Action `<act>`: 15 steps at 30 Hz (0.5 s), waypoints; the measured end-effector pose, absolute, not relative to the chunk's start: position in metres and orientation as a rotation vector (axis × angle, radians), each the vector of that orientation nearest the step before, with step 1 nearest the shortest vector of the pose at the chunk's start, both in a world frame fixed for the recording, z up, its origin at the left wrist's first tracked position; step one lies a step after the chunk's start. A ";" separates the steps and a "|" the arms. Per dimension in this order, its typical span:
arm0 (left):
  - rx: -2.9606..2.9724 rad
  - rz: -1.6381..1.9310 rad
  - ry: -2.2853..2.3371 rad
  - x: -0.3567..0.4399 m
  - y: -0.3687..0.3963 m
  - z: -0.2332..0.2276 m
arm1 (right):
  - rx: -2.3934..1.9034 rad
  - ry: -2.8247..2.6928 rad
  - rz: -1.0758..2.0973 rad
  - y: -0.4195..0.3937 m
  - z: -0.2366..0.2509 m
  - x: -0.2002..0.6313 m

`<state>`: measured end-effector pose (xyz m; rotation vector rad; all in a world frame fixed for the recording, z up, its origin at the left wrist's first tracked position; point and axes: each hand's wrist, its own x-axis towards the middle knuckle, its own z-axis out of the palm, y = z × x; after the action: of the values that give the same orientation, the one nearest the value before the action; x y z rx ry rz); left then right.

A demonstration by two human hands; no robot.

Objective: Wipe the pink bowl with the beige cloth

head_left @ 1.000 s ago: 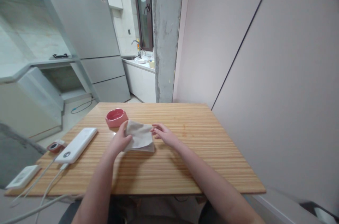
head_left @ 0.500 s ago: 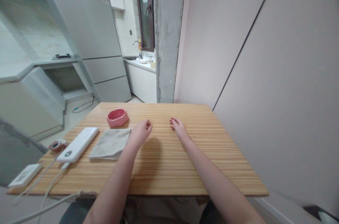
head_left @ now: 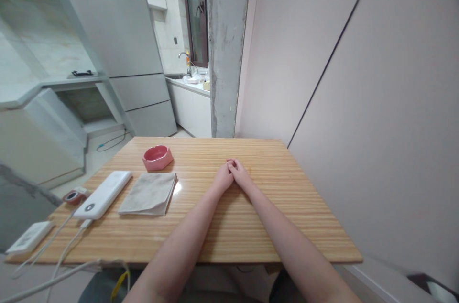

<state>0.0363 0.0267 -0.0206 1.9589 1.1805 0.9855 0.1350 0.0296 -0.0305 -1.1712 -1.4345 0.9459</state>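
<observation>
My left hand (head_left: 224, 178) and my right hand (head_left: 241, 175) rest together on the wooden table (head_left: 287, 217), near its middle. Their fingers are closed against each other, the right fingers lying over the left ones. No object shows in either hand, though the insides of the fingers are hidden. To the left of my hands lies a folded grey cloth (head_left: 147, 194), flat on the wood. Behind the cloth stands a pink octagonal ashtray (head_left: 158, 159), apart from both hands.
A white power bank (head_left: 103, 195) with cables lies left of the cloth. Beside it are a brown roll of tape (head_left: 74, 196) and a small white box (head_left: 30, 237). A pale wall (head_left: 376, 126) borders the right side; a fridge (head_left: 107, 21) stands beyond.
My left hand has moved right, away from the cloth's edge, to meet my right hand. The right hand has stayed nearly in place. The cloth's right side is now uncovered.
</observation>
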 end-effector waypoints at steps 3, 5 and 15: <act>2.024 0.939 1.221 0.035 0.027 -0.015 | -1.161 -1.435 0.953 0.031 -0.032 0.135; 2.150 0.841 1.304 0.023 0.027 -0.002 | -1.134 -1.400 0.984 0.032 -0.034 0.134; 1.788 0.722 2.702 -0.140 0.028 0.060 | -1.008 -0.802 1.217 0.040 -0.042 0.130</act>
<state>-0.1404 0.0284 0.0599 1.7884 2.7018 0.7216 0.1296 0.0398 -0.0422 -1.0077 -0.8022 1.2173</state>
